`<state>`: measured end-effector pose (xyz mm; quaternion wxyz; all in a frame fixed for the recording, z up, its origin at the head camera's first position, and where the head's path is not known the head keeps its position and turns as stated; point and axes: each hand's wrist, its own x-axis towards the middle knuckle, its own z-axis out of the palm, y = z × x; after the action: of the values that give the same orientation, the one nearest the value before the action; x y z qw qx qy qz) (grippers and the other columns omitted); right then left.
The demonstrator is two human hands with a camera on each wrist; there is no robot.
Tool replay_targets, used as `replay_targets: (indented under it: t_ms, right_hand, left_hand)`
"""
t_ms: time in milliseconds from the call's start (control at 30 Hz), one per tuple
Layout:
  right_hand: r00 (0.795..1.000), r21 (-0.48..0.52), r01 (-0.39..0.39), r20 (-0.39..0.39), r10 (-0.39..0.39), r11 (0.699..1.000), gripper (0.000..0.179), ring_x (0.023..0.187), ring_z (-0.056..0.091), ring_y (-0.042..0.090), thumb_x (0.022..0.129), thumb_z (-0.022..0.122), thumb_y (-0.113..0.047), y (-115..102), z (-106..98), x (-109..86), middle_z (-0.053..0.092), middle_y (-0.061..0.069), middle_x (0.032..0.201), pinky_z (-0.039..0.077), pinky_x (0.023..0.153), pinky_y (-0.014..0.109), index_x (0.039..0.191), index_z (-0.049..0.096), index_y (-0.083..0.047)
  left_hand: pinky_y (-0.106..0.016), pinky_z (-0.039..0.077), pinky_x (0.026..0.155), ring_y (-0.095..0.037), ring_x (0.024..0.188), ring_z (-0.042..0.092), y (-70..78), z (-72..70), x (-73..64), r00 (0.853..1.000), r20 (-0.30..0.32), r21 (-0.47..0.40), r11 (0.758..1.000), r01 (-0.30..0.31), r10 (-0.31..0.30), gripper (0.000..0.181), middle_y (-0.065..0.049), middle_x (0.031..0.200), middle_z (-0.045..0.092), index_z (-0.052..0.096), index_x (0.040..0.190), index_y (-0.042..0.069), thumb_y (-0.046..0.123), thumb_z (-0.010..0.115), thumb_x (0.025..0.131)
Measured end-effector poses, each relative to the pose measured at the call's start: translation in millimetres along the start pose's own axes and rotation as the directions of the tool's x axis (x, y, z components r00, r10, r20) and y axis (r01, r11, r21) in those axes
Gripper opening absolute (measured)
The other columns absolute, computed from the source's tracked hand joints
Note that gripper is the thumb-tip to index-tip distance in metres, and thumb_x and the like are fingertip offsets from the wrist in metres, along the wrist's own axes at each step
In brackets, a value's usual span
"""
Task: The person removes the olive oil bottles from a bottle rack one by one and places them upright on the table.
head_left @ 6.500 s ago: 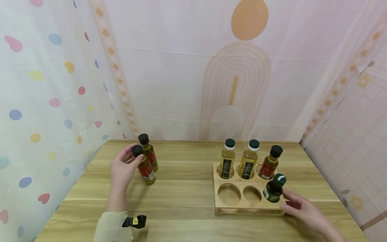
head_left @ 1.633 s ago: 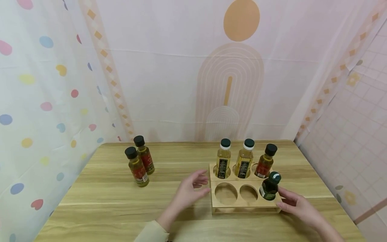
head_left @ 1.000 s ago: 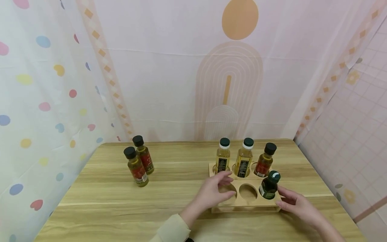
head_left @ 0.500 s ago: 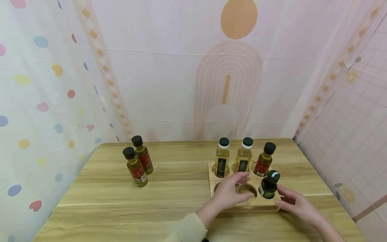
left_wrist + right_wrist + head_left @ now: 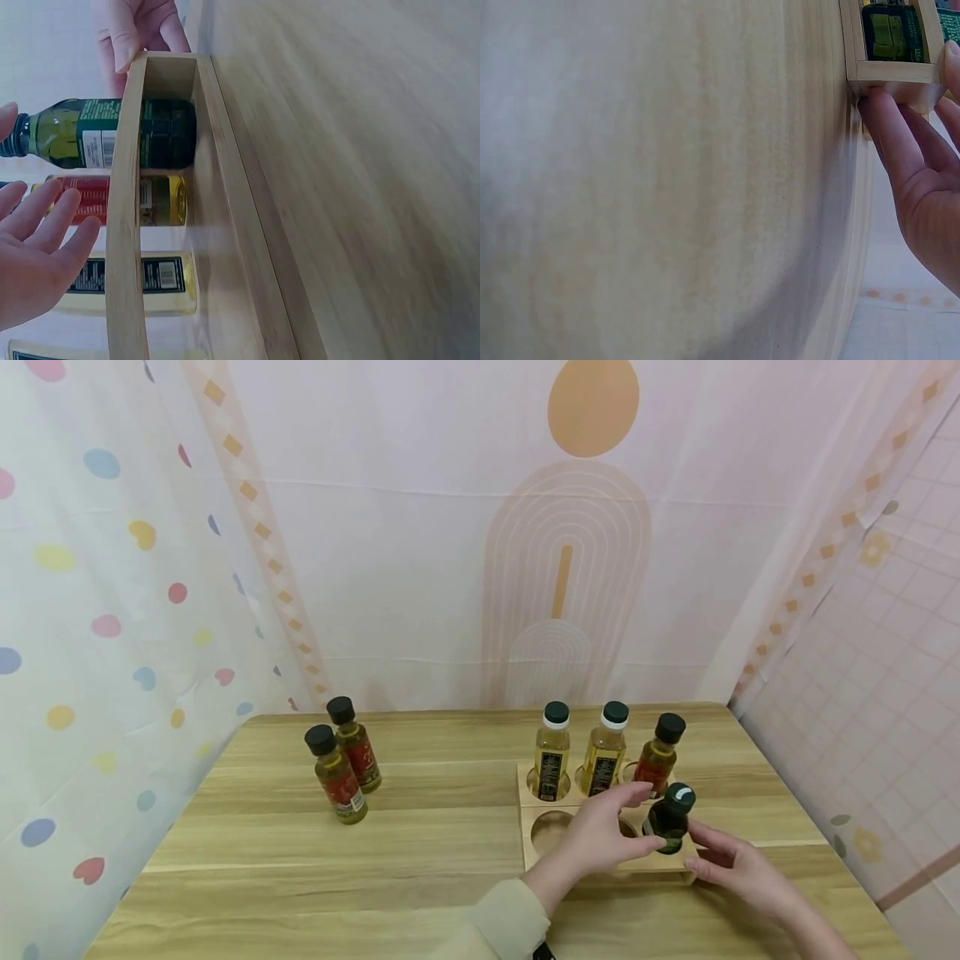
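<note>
A two-tier wooden bottle rack [image 5: 540, 807] stands on the table's right side. My right hand [image 5: 738, 872] holds its right end, thumb at the front corner and fingers along the end panel. Over the lower tier is my left hand [image 5: 600, 835], fingers and thumb spread apart, nothing between them. Its fingertips come close to the dark green bottle [image 5: 672, 820] in the lower right hole. Behind, the upper tier carries two pale-yellow oil bottles [image 5: 552, 760] and a red-labelled bottle [image 5: 655, 764], partly hidden by the left hand. The left wrist view shows the green bottle [image 5: 64, 135] lengthwise.
Two more red-labelled bottles with black caps, a front one [image 5: 339, 781] and a back one [image 5: 360, 752], stand close together on the table's left. The lower left hole [image 5: 551, 831] of the rack has no bottle. Patterned curtains [image 5: 420, 568] surround the wooden table [image 5: 315, 885].
My left hand has left the red-labelled bottle on the left, then moved right across the rack's lower tier to the green bottle. The right hand stays at the rack's end.
</note>
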<state>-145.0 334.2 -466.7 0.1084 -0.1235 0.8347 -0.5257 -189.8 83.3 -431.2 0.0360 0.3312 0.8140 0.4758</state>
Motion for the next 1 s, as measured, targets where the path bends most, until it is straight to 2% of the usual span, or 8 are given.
replay_targets:
  t_ms: [400, 567, 800, 1000]
  right_hand:
    - [0.999, -0.039, 0.037, -0.006, -0.037, 0.999, 0.061, 0.118, 0.049, 0.054, 0.099, 0.061, -0.009, 4, 1, -0.1, 0.028, 0.047, 0.141, 0.052, 0.082, 0.020, 0.143, 0.030, 0.020]
    - [0.999, -0.043, 0.031, -0.016, -0.032, 0.999, 0.061, 0.118, 0.053, 0.044, 0.099, 0.061, -0.009, 4, 1, -0.3, 0.029, 0.045, 0.142, 0.053, 0.082, 0.022, 0.143, 0.030, 0.020]
    - [1.000, -0.030, -0.004, -0.011, 0.003, 1.000, 0.063, 0.121, 0.046, 0.057, 0.100, 0.060, -0.011, 2, 2, -2.4, 0.028, 0.046, 0.142, 0.052, 0.082, 0.021, 0.144, 0.026, 0.020]
    - [1.000, -0.024, -0.022, -0.013, 0.021, 0.999, 0.064, 0.121, 0.046, 0.057, 0.100, 0.060, -0.010, 1, 2, -2.8, 0.028, 0.046, 0.142, 0.052, 0.082, 0.021, 0.144, 0.025, 0.020]
  left_hand:
    - [-0.027, 0.044, 0.101, -0.006, 0.122, 0.054, 9.9, 13.7, 12.0, 1.000, -0.019, -0.068, 0.998, -0.006, 0.005, 0.063, 0.008, 0.133, 0.060, 0.052, 0.143, 0.015, 0.028, 0.078, 0.087]
    - [-0.025, 0.045, 0.099, -0.005, 0.120, 0.055, 10.8, 17.9, 15.8, 0.999, -0.033, -0.075, 0.997, -0.009, 0.007, 0.061, 0.008, 0.130, 0.062, 0.053, 0.142, 0.015, 0.024, 0.078, 0.087]
    - [-0.022, 0.047, 0.093, -0.006, 0.116, 0.057, 11.4, 22.1, 18.9, 0.999, -0.049, -0.092, 0.996, 0.002, -0.007, 0.057, 0.008, 0.125, 0.065, 0.055, 0.140, 0.017, 0.021, 0.077, 0.089]
    - [-0.021, 0.048, 0.091, -0.007, 0.114, 0.059, 12.5, 24.9, 20.7, 0.997, -0.071, -0.118, 0.993, 0.017, -0.026, 0.053, 0.009, 0.120, 0.066, 0.058, 0.138, 0.019, 0.018, 0.077, 0.088]
